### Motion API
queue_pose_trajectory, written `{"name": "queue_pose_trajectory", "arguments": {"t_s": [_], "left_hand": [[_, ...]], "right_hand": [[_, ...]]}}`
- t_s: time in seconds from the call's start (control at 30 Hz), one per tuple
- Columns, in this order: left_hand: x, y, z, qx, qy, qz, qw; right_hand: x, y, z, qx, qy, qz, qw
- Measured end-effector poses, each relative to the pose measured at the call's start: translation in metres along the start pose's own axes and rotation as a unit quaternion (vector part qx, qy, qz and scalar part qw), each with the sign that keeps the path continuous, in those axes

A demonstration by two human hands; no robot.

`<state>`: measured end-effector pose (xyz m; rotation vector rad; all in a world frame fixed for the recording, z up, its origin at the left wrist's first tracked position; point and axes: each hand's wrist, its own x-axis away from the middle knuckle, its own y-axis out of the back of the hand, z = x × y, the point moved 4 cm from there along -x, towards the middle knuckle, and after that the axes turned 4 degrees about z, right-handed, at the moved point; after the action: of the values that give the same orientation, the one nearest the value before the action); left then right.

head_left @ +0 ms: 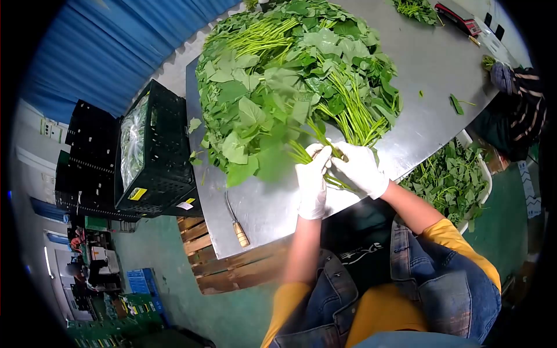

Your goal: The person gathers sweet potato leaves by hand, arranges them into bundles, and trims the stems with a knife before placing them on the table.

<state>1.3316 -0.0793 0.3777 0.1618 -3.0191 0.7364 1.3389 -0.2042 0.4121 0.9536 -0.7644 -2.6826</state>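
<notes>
The bunch of leafy stems is being held at the near side of the big pile of greens, and its leaves are reaching over that pile; I cannot tell whether they are touching it. The gloved left hand is gripping the bunch, its fingers being closed together on the stems. The gloved right hand is holding just beside it, at the same near side of the pile, and its fingers are also seeming to be pinching the stems, although the gloves are hiding part of the contact. The lower stem ends are sticking out under the hands, away from the pile.

In my judgement, this bunch is being light in the hands. The stems are looking slim and rather stiff, so hard bending is risking a snap. The leaves are looking thin and soft; squeezing is probably bruising or tearing them. Some leaves are shining a little, so moisture may be making them slippery against the gloves. The bare stems, below the leaves, are offering the best place to hold, with an even and gentle pressure.

On the counter, left and nearer than the pile, a hooked blade with a wooden handle is lying.
</notes>
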Motion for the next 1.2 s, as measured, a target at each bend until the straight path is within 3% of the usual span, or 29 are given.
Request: {"name": "queue_pose_trajectory", "arguments": {"t_s": [0.03,0.07,0.13,0.2,0.27,0.3,0.4,0.43,0.53,0.6,0.63,0.67,0.7,0.73,0.8,0.83,0.87,0.9,0.93,1.0,1.03,1.1,1.13,1.2], "left_hand": [[0.003,-0.001,0.001,-0.015,0.011,-0.016,1.000],[0.006,-0.006,-0.002,-0.015,0.014,-0.014,1.000],[0.011,-0.010,-0.002,0.020,0.044,-0.015,0.999],[-0.005,0.008,0.024,0.002,0.031,-0.003,0.999],[-0.013,0.018,0.041,0.035,0.055,-0.034,0.997],[-0.008,0.014,0.038,-0.039,0.041,-0.028,0.998],[-0.013,0.011,0.051,-0.025,0.084,-0.078,0.993],[-0.013,0.011,0.053,-0.025,0.090,-0.073,0.993],[-0.018,0.021,0.039,0.170,0.019,-0.071,0.983],[-0.012,0.034,0.014,0.163,0.004,-0.145,0.976],[-0.016,0.046,0.008,0.182,-0.027,-0.150,0.971],[-0.018,0.055,0.005,0.203,-0.059,-0.156,0.965],[-0.012,0.043,-0.010,0.192,-0.067,-0.134,0.970],[-0.008,0.033,-0.016,0.192,-0.062,-0.132,0.971],[-0.005,0.016,-0.016,0.177,0.005,-0.111,0.978],[-0.011,0.018,-0.006,0.117,0.023,-0.094,0.988],[-0.008,0.012,0.001,0.139,0.060,-0.077,0.985],[-0.005,0.005,0.002,0.122,0.057,-0.060,0.989],[-0.002,0.000,0.001,0.104,0.055,-0.044,0.992],[0.000,0.001,0.000,0.051,0.046,-0.046,0.997],[0.003,0.001,-0.003,0.045,0.052,-0.067,0.995],[0.012,-0.002,-0.015,0.009,0.062,-0.100,0.993],[0.012,-0.001,-0.015,0.009,0.059,-0.099,0.993],[0.008,0.002,-0.012,0.054,0.031,-0.100,0.993]], "right_hand": [[0.003,-0.009,-0.019,-0.258,-0.292,0.115,0.914],[0.012,-0.031,-0.056,-0.188,-0.095,0.158,0.965],[0.010,-0.020,-0.042,-0.433,-0.247,0.225,0.837],[0.000,0.002,-0.026,-0.350,-0.274,0.203,0.873],[0.005,-0.010,-0.051,-0.341,-0.284,0.095,0.891],[0.010,-0.006,-0.053,-0.338,-0.280,0.094,0.894],[0.016,0.006,-0.050,-0.319,-0.280,0.012,0.905],[0.020,0.011,-0.050,-0.359,-0.323,-0.023,0.875],[0.048,0.037,-0.073,-0.474,-0.201,-0.147,0.845],[0.091,0.080,-0.148,-0.183,-0.157,-0.204,0.949],[0.101,0.103,-0.161,-0.474,-0.155,-0.242,0.832],[0.103,0.123,-0.154,-0.717,-0.135,-0.256,0.634],[0.093,0.131,-0.127,-0.697,-0.222,-0.328,0.597],[0.091,0.128,-0.120,-0.644,-0.314,-0.333,0.613],[0.100,0.095,-0.158,-0.613,-0.317,-0.084,0.718],[0.101,0.079,-0.152,-0.360,-0.391,-0.059,0.845],[0.092,0.060,-0.143,-0.263,-0.465,0.011,0.845],[0.094,0.033,-0.158,-0.190,-0.459,0.027,0.867],[0.078,0.032,-0.144,0.028,-0.419,0.078,0.904],[0.060,0.019,-0.132,0.286,-0.199,0.003,0.937],[0.059,0.018,-0.135,0.285,-0.199,0.001,0.938],[0.059,0.020,-0.144,0.118,-0.344,-0.016,0.931],[0.058,0.023,-0.142,0.118,-0.341,-0.018,0.932],[0.069,0.026,-0.142,-0.214,-0.409,-0.112,0.880]]}}
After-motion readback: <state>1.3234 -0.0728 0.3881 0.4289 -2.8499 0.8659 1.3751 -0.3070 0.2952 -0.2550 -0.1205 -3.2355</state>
